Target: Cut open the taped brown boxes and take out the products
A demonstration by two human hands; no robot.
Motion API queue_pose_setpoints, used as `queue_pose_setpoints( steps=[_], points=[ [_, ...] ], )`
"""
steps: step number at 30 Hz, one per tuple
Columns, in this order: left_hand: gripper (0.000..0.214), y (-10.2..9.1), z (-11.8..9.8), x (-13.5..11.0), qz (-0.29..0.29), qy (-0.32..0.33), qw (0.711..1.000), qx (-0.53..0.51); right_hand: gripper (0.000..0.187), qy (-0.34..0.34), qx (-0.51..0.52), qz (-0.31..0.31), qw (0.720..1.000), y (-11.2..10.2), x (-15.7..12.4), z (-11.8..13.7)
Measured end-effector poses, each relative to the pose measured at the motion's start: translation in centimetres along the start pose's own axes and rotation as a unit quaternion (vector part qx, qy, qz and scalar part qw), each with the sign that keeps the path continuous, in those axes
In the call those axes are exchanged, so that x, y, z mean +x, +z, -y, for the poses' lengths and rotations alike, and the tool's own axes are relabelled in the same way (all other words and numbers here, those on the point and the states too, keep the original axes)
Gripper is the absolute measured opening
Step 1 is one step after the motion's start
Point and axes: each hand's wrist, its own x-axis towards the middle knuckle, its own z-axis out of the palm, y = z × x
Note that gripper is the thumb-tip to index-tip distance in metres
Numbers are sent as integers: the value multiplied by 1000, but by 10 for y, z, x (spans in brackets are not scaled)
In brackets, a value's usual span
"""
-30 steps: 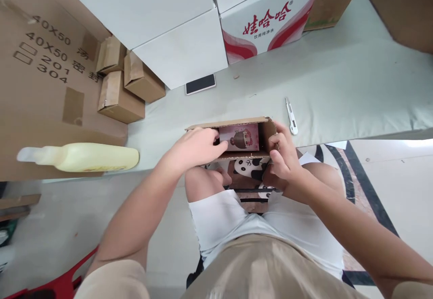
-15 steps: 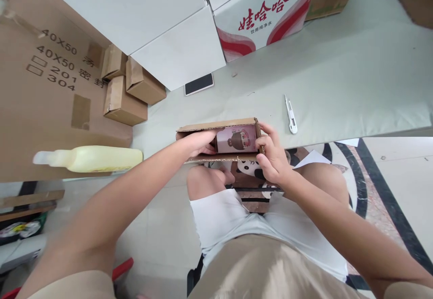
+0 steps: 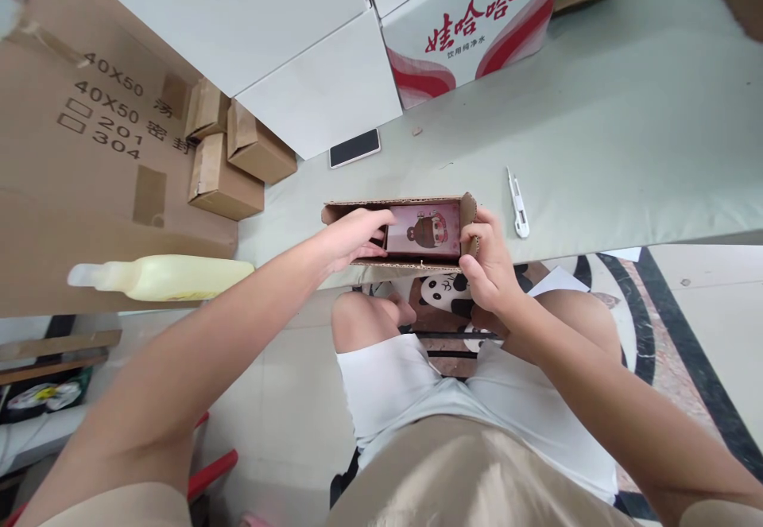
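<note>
An open brown cardboard box [image 3: 358, 209] lies lengthwise at the near edge of the table. Inside its right part sits a pink printed box [image 3: 424, 229] with a cartoon figure on top. My left hand [image 3: 358, 237] reaches into the left part of the cardboard box, thumb and fingers closed at the left end of the pink box; some fingertips are hidden. My right hand [image 3: 486, 261] grips the right end of the cardboard box, fingers on the far side and thumb on the near side.
To the right lies a white utility knife [image 3: 518, 203]. A phone [image 3: 354, 149] rests before white cartons [image 3: 322, 86]. Small brown boxes [image 3: 226, 177] stand at the left, behind a pale yellow bottle [image 3: 184, 278]. A red-and-white carton [image 3: 477, 26] stands at the back.
The cardboard box has shifted slightly and tipped so more of the pink box shows. My left hand has drawn back a little, its thumb now at the pink box's end.
</note>
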Motion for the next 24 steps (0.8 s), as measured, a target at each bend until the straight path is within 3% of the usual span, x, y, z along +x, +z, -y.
queue_pose_setpoints(
  steps=[3, 7, 12, 16, 24],
  points=[
    [18, -4, 2, 5, 56, -92, 993, 43, 23, 11, 4, -2, 1000, 2, 0, -3],
    [27, -5, -3, 13, 127, -162, 953, 220, 20, 27, 20, 16, 999, 4, -1, -2],
    [35, -5, -7, 14, 174, -117, 924, 320, 33, 31, 50, 49, 997, 5, -3, -2],
    [30, -4, -2, 12, 218, -120, 903, 352, 37, 26, 52, 58, 997, 7, -4, -3],
    [19, 8, 0, -9, 163, -178, 944, 225, 42, 22, 41, 80, 996, 9, 0, -1]
  ],
)
